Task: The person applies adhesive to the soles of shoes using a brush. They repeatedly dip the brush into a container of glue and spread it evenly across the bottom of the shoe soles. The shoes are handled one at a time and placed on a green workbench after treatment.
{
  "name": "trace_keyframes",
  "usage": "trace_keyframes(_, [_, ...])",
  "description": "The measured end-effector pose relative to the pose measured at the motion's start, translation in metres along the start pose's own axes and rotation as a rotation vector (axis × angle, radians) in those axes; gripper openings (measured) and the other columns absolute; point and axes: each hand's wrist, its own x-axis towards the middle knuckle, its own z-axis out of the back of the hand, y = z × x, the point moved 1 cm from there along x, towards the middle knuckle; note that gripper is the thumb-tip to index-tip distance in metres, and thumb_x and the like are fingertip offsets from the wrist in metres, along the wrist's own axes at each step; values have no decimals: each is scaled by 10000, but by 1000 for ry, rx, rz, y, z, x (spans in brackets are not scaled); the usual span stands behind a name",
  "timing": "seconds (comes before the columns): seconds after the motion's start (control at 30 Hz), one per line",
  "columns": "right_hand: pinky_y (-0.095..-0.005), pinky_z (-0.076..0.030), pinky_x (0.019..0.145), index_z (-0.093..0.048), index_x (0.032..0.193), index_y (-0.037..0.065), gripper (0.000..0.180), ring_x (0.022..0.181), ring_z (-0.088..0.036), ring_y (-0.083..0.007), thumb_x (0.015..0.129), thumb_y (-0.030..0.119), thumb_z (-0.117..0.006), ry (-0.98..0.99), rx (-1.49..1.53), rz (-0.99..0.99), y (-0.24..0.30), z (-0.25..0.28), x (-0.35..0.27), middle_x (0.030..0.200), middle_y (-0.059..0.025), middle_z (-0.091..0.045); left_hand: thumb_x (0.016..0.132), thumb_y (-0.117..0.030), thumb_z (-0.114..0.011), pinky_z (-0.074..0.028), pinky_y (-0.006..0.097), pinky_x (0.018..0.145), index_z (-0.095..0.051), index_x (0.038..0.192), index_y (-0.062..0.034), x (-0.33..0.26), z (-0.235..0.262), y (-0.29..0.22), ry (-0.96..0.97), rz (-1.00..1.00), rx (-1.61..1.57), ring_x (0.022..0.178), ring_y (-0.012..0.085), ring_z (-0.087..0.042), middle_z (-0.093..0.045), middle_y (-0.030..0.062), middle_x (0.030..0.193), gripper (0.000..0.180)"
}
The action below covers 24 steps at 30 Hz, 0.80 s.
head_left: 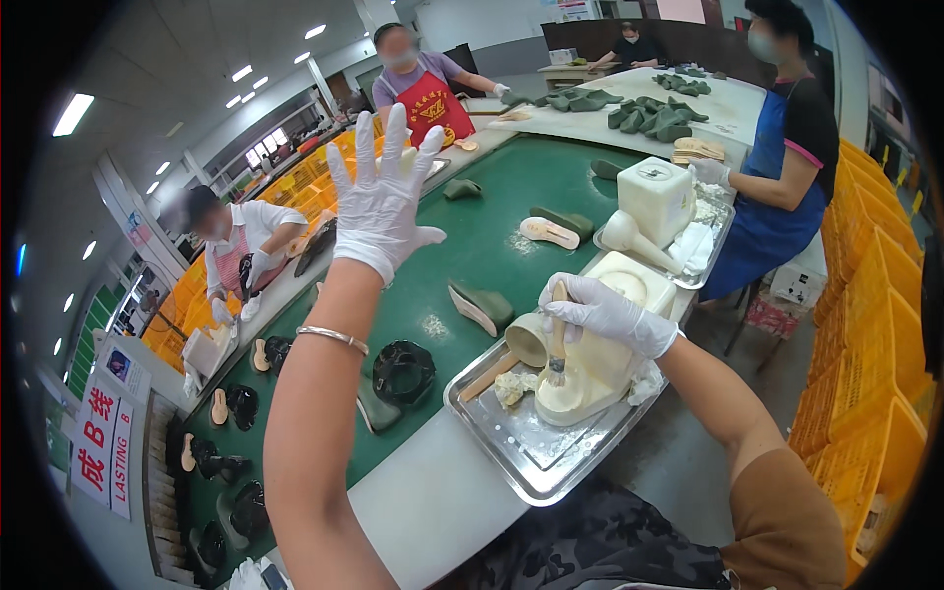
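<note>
My left hand [382, 211], in a white glove, is raised over the green belt with its fingers spread and nothing in it. My gloved right hand [612, 313] closes on the handle of a brush [557, 344]. The bristles dip into the white contents of the round mouth of a cream plastic glue pot [590, 385]. That pot stands in a metal tray [536, 464]. Beside the brush a cream cup-shaped lid [525, 339] leans, partly behind my fingers. A wooden stick [489, 377] and a crumpled whitish lump [514, 388] lie in the tray too.
Green shoe uppers with pale insoles [480, 307] and black shoe uppers [403, 372] lie along the green belt [462, 236]. Another glue pot [654, 202] sits in a second tray ahead. Yellow crates [865, 334] line the right. Several co-workers stand or sit around the belt and table.
</note>
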Motion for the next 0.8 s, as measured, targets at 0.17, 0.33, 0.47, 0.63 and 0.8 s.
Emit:
trace_keyframes(0.17, [-197,-450,556,-491,941,82,145,621,-527,-45,928,226,-499,-19,16,26,0,-2,1,776,1,-588,446,-499,-824,-73,604,1050,-221,1401,-317,2,7,17,59,23,136,1366,349,-98,-147,96,1482,1144])
trace_keyframes(0.33, [-194,-445,559,-492,943,77,151,629,-525,-42,926,226,-502,-10,20,21,0,1,-2,788,-2,-590,529,-432,-819,-148,592,1045,-184,1415,-249,-6,-12,16,167,98,2,1328,343,-229,-252,133,1440,1106])
trace_keyframes(0.47, [-192,-444,558,-492,939,72,161,625,-523,-41,925,232,-503,7,52,25,0,-4,3,782,-4,-587,716,-439,-707,-439,336,879,-475,1207,32,-43,-68,27,969,35,-631,1013,285,-569,-588,200,1082,718])
trace_keyframes(0.63, [-193,-448,571,-491,934,72,151,628,-518,-41,926,222,-499,12,29,12,-1,0,0,790,-5,-591,731,-476,-685,-462,313,830,-559,1108,67,-91,-79,-15,1122,14,-852,917,263,-601,-628,174,992,673])
trace_keyframes(0.8, [-198,-450,574,-491,929,76,143,629,-516,-45,925,219,-501,-14,-17,-7,2,-1,-2,787,0,-588,742,-509,-628,-428,365,842,-632,972,5,-114,-95,-28,1259,83,-828,945,339,-565,-610,201,998,563])
